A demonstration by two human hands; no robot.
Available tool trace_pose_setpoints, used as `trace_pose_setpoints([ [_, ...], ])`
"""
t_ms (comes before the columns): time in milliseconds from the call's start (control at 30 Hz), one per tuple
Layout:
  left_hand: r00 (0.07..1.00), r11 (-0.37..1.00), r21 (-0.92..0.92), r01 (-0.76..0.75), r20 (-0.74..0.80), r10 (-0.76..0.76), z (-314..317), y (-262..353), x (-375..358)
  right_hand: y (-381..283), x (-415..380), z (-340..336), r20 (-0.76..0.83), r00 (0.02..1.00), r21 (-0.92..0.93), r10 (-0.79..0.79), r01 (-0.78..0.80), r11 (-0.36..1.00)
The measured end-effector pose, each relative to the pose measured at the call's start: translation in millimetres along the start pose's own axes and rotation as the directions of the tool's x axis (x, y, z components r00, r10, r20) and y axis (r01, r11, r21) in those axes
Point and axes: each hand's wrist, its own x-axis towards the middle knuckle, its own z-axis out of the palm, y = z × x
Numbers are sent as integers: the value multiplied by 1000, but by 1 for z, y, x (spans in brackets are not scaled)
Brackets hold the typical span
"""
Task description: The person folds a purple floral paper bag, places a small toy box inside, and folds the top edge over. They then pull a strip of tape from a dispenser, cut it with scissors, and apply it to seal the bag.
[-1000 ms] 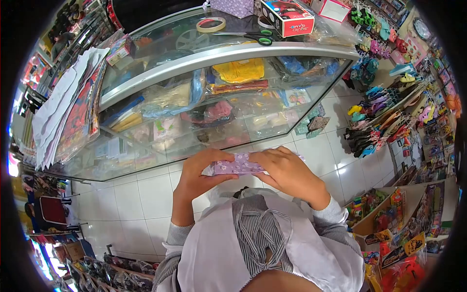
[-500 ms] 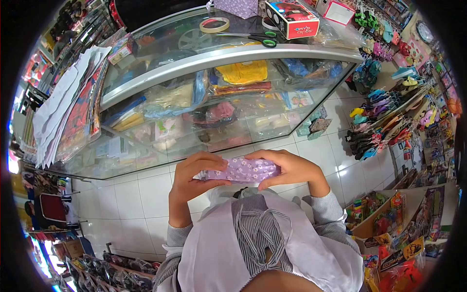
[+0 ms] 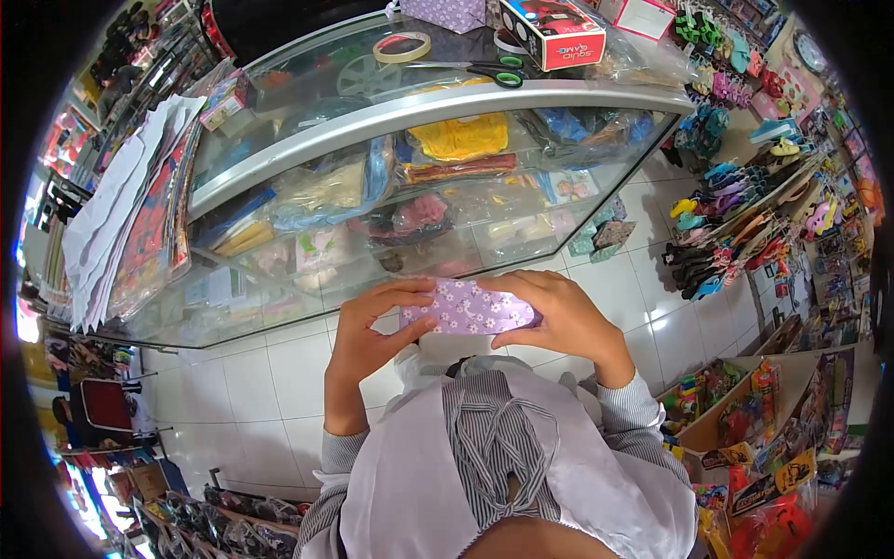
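Observation:
Between my two hands, in front of my chest, is a small package in purple floral wrapping paper. My left hand grips its left end with the thumb below and the fingers on top. At the other end, my right hand closes round the package, its thumb along the lower edge. What the paper covers is hidden. On the glass counter ahead lie scissors with green and black handles and a roll of tape. A purple floral wrapped parcel stands at the back.
The glass display counter spans the space ahead, holding bagged goods. A red "Squid Game" box stands on top. White and patterned paper sheets hang over its left end. Sandals hang at right; toys fill a lower-right shelf.
The package has tilted so that a broader, flatter floral face shows. My fingers have shifted slightly along its edges, and both hands still hold it.

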Motion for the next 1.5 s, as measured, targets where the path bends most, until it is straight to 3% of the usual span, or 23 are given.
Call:
trace_pose_setpoints([
  [167,992,993,-2,120,39,-120,0,3,-2,-5,-2,-3,8,999,-39,51,-51,998],
  [267,1000,999,28,-17,20,16,2,8,5,-8,-2,-3,-7,999,-24,51,-51,998],
  [467,996,996,-26,-83,41,84,4,2,2,-16,-2,-6,-92,994,55,66,-62,997],
  [667,984,966,-200,-165,-103,146,4,-8,-5,-9,-9,1,-66,995,105,-75,81,991],
  [767,944,945,-47,-322,-95,317,0,3,2,-7,-10,3,-64,983,52,-173,176,983],
  [867,961,961,34,-274,46,272,-8,8,0,-7,-13,4,-103,977,41,-184,189,981],
  [1067,975,975,41,-220,13,220,-9,13,-1,-20,-15,2,-149,970,-16,-191,190,982],
  [1267,969,967,66,-246,3,247,-10,14,-2,-14,-20,6,-161,975,112,-154,173,979],
  [1367,970,972,8,-233,-63,233,-13,11,-5,-18,-18,2,-173,958,65,-227,241,968],
  [1500,970,975,-17,-223,-103,220,-18,9,-6,-17,-21,1,-165,968,136,-187,210,968],
])
